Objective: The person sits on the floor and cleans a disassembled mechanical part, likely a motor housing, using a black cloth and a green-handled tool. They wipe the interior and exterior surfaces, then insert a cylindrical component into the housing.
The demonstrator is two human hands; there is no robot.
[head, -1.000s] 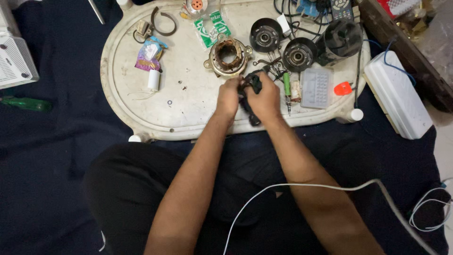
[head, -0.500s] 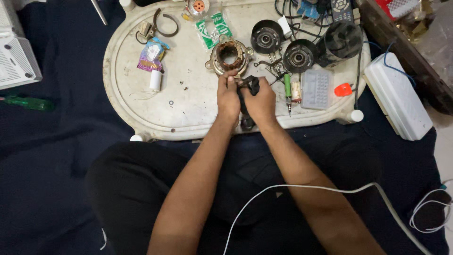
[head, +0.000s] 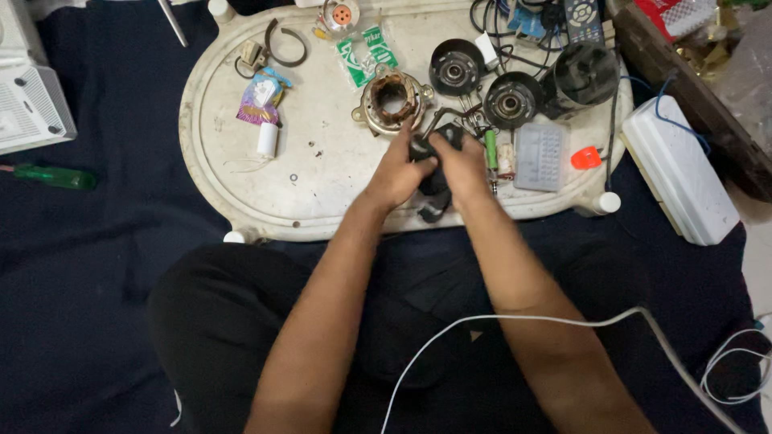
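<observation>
Hands (head: 430, 169) around black part (head: 435, 186) (plastic)

Bare tray (head: 322, 189) left of hands; motor parts (head: 482, 84) crowded ahead.

light: soft, even, falling from above | tray (head: 241, 161): showing bright, no glare | shadows: lying faint under parts | cloth (head: 96, 281): reading dim | focus: softening slightly toward frame corners

A green screwdriver (head: 50, 176) lies on the dark cloth, left of the tray (head: 225, 185). A small white tube (head: 268, 139) sits near the tray's left edge. A white box (head: 678, 166) is beside its right edge.
</observation>
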